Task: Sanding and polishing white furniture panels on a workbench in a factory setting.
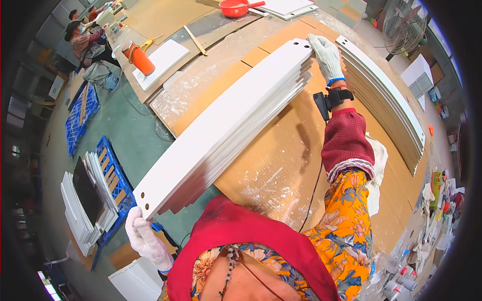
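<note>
A stack of long white panels (236, 105), each with dark holes near its ends, slants across in front of me. Its near left end sticks out past the table's edge. My left hand (145, 238), in a white glove, is closed at that end's corner. At the far right end my right hand (326, 57), also gloved and wearing a black device on its wrist, has its fingers against the panel's end. How many panels the hands grip is hidden. To the right of my right arm lies a second stack of white panels (384, 90).
Brown cardboard (261, 175) covers the worktable. On the far side are an orange bottle (139, 59), a wooden stick (195, 40) and a red pan (234, 8). Blue pallets (83, 118) stand on the floor at left, one beside stacked white panels (75, 205). A fan (404, 27) stands far right; people (85, 42) work far left.
</note>
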Motion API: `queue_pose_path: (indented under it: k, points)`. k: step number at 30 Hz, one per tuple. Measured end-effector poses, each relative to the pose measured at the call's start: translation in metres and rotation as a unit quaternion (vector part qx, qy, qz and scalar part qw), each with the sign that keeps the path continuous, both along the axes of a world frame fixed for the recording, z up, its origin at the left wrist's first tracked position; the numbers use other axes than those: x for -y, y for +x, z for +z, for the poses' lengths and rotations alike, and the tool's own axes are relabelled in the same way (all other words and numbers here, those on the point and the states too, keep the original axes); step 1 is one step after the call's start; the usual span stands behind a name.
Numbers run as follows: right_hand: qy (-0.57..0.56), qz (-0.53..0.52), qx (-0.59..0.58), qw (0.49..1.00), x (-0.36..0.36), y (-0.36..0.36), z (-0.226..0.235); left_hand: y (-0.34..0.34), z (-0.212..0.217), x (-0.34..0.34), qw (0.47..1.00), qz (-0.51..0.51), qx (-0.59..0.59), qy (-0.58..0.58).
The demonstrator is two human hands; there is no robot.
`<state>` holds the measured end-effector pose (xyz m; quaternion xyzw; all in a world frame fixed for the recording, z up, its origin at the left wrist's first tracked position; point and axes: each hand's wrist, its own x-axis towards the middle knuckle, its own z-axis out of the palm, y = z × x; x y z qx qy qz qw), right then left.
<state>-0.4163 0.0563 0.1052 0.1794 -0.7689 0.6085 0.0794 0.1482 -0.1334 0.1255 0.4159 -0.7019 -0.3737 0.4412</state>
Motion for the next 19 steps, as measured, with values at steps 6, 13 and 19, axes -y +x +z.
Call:
queue_pose_path:
  k: [6,13,19]
  points:
    - [0.141,0.009,-0.031,0.989,-0.006,0.001,0.006,-0.002,0.011,0.002,0.997,0.016,0.045,0.054]
    - [0.202,0.002,-0.198,0.959,-0.009,0.000,0.004,0.000,0.025,0.021,0.990,0.111,0.048,0.069]
    - [0.315,0.001,-0.210,0.926,-0.029,-0.032,0.028,0.032,-0.039,0.095,0.986,-0.013,0.149,0.078]
